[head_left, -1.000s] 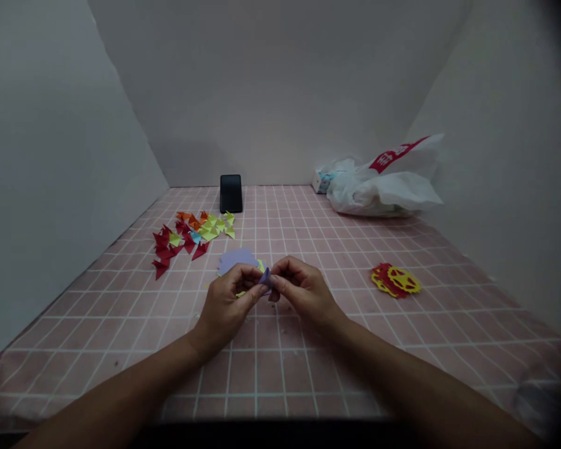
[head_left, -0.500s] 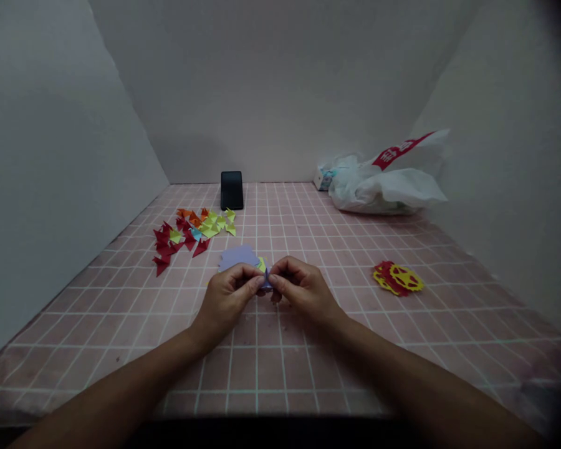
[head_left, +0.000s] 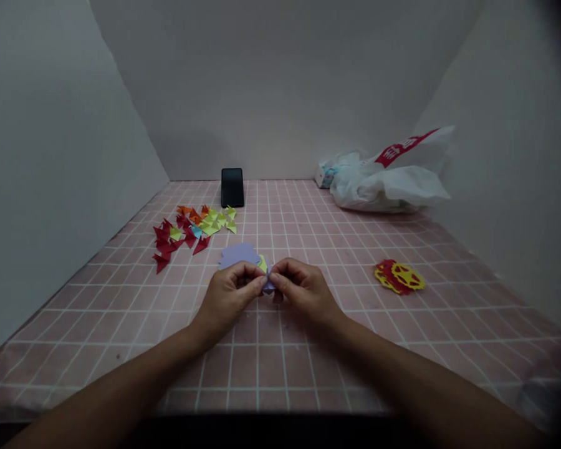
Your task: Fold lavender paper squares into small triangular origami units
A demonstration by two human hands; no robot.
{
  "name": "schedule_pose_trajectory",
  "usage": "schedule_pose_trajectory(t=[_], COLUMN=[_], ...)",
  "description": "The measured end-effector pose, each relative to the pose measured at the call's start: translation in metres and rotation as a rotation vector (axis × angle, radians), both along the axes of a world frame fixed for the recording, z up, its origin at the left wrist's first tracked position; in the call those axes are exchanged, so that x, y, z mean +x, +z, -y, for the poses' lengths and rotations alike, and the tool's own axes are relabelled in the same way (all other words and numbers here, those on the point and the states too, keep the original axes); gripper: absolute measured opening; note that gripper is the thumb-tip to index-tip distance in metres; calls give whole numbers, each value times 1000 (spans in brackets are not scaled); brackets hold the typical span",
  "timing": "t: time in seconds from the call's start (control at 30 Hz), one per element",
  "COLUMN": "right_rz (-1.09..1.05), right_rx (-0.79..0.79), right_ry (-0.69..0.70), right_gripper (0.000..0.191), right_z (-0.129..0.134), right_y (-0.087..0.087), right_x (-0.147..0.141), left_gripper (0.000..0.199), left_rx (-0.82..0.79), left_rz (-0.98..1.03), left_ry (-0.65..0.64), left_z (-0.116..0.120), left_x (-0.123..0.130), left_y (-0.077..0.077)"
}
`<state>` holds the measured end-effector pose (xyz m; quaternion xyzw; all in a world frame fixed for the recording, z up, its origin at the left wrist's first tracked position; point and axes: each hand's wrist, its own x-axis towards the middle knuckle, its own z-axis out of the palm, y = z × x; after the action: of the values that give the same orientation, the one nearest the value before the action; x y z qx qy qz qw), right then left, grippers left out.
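Between my two hands is a small folded purple paper, pinched from both sides. My left hand is closed on its left side, thumb against forefinger. On the right side my right hand pinches it the same way. Part of the folded paper is hidden by the fingers. Just behind my left hand lie flat purple paper pieces, with a bit of yellow paper showing at their right edge.
Red, orange, yellow and blue folded papers lie at the left. Behind them stands a black phone. A white plastic bag and small box are at the back right. Red and yellow cut-outs lie at the right.
The view has shifted very slightly. Both hands keep their pinch, and a little more of the folded purple paper shows between the fingertips.
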<state>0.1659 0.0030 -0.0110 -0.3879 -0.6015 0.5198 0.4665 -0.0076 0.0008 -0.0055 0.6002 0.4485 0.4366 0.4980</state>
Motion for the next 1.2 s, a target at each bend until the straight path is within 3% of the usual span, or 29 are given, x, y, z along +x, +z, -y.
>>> schedule_pose_trajectory(t=[0.53,0.67,0.8,0.97,1.07,1.2], right_rz=[160,160,126,-21,-9,102], right_rx=[179,185,141,31,76,181], right_ry=[41,65,94,179,175,124], right_gripper=[14,11,10,9,15,7], right_z=[1,1,0,0,0,-1], right_y=[2,2,2,5,7,4], right_x=[3,4,4,3,3,4], left_gripper=[7,7,19,14,17,17], left_rx=[149,135,77,20,-9,34], left_rz=[-130,-45,24,85,112,101], left_ry=[-3,13,8,37,64,79], left_z=[1,0,0,-2,-3,-3], left_x=[1,2,3,1,1,2], left_y=[4,3,2,5,8,9])
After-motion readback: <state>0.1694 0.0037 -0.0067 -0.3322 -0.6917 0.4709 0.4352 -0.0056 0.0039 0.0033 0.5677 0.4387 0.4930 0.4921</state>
